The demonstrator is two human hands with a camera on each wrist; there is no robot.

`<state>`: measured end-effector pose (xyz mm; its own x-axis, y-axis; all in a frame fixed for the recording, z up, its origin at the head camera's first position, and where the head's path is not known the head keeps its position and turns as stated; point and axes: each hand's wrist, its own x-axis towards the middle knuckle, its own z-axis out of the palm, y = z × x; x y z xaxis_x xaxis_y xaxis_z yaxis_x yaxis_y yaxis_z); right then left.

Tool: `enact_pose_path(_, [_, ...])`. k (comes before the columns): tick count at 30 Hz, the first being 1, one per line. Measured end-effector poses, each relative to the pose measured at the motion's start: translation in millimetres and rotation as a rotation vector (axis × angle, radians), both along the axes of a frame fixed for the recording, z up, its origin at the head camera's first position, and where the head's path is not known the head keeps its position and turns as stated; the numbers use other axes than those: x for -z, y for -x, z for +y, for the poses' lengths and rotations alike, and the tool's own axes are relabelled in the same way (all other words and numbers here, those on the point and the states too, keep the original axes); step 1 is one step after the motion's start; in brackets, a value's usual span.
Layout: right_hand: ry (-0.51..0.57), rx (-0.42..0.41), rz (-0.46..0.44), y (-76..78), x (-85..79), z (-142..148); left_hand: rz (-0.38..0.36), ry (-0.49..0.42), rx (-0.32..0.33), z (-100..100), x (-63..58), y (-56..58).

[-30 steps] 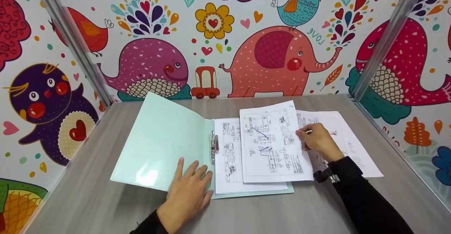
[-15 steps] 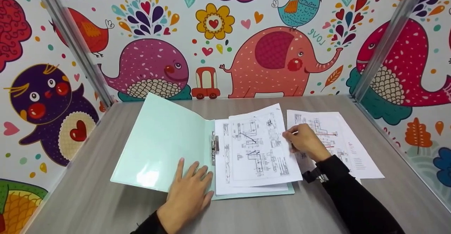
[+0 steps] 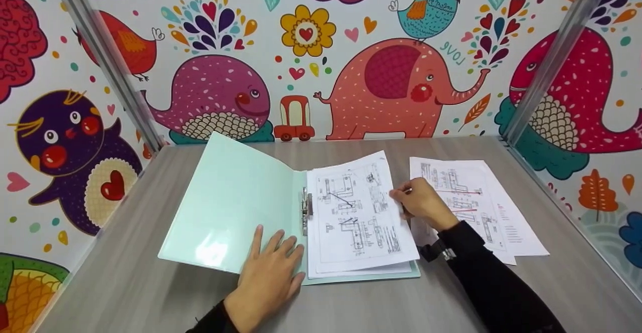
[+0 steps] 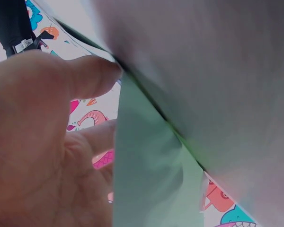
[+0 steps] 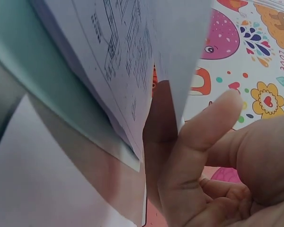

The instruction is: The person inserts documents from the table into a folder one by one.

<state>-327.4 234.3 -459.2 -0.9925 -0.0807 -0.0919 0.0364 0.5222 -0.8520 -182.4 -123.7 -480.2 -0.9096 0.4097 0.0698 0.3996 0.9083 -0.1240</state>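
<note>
A mint-green folder [image 3: 228, 197] lies spread on the table, its left cover tilted up. Beside its spine sits a metal clip [image 3: 307, 207], with printed pages under it or against it; which of these cannot be seen. My left hand [image 3: 271, 273] rests on the cover's lower right part, fingers spread and straight; in the left wrist view its thumb touches the folder edge [image 4: 151, 161]. My right hand [image 3: 424, 203] pinches the right edge of a sheet with technical drawings [image 3: 351, 217]. That sheet's right side is lifted above the stack, as the right wrist view also shows.
Loose printed sheets [image 3: 494, 212] overlap on the table [image 3: 361, 308] to the right, partly under my right forearm. Behind stands a wall panel [image 3: 311, 72] with cartoon animals, and metal posts [image 3: 541, 62] rise at both back corners.
My right hand has moved left with the pinched sheet, which now lies over the folder's stack near the clip. More of the loose sheets shows. The left hand has stayed put.
</note>
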Motion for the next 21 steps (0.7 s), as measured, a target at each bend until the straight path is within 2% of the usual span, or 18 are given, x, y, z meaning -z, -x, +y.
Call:
enact_pose_path(8, [-0.033, -0.017, 0.010, 0.5, 4.1, -6.5, 0.002, -0.013, 0.003, -0.4, 0.4, -0.1])
enact_pose_path(21, [0.011, -0.031, 0.010, 1.0, 6.7, -10.6, 0.053, -0.028, 0.022, -1.4, 1.2, 0.4])
